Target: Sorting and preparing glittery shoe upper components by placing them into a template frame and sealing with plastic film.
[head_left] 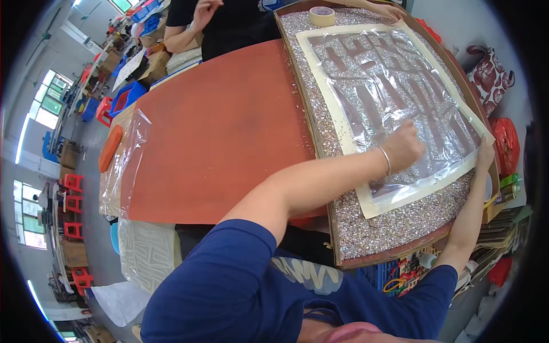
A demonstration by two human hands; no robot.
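Observation:
A clear plastic film sheet [394, 91] with cream tape borders lies over a shallow wooden-edged tray [320, 134] of glittering chips. Brownish bare shapes show through the shiny film. My left hand [405, 146], with a bracelet at the wrist, is closed in a fist over the lower middle of the sheet; whether something is inside it is hidden. At the sheet's near right corner, my right hand [486, 153] pinches the taped edge. Another person's hand [392, 12] touches the far right corner of the sheet, and their other hand [206, 11] is raised.
A roll of cream tape [322, 16] stands on the tray's far edge. Left of the tray spreads a reddish-brown board [223, 126], with an orange long-shaped object [111, 148] and crumpled clear film [134, 157] beside it. A red plastic bag [505, 146] hangs at the right.

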